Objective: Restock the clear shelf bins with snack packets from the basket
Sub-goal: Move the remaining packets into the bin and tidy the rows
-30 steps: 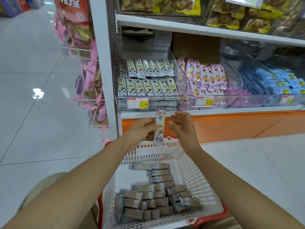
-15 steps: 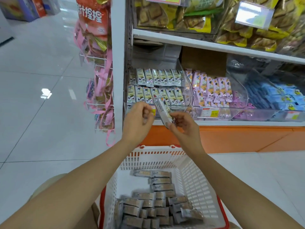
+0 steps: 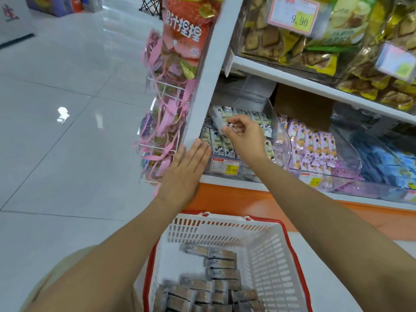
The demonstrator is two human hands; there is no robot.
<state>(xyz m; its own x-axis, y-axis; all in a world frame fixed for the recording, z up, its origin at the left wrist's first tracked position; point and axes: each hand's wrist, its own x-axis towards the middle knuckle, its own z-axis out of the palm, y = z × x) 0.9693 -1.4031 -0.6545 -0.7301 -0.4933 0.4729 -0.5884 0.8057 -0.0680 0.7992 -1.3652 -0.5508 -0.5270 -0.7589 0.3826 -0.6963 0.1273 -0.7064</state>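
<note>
While left hand (image 3: 186, 170) lies flat, right hand (image 3: 244, 138) pinches packet (image 3: 218, 117) — slim, glossy.

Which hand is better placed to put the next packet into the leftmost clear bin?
Right. The right hand pinches a packet directly above the rows in the leftmost clear bin. The left hand is flat and empty by the bin's front corner.
</note>
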